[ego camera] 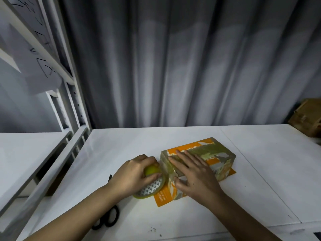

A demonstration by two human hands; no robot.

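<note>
An orange and white box (pixel 218 153), wrapped in yellowish tape, lies on the white table (pixel 191 211). My right hand (pixel 194 176) lies flat on the box's near left corner, fingers straight, pressing down on it. My left hand (pixel 133 173) grips a roll of clear yellowish tape (pixel 152 187) that stands against the box's left end. A strip of tape runs from the roll onto the box.
Black scissors (pixel 109 218) lie on the table beneath my left forearm. A white metal shelf rack (pixel 69 94) stands at the left. Grey curtains hang behind the table. A brown cardboard box (pixel 307 117) sits at the far right edge.
</note>
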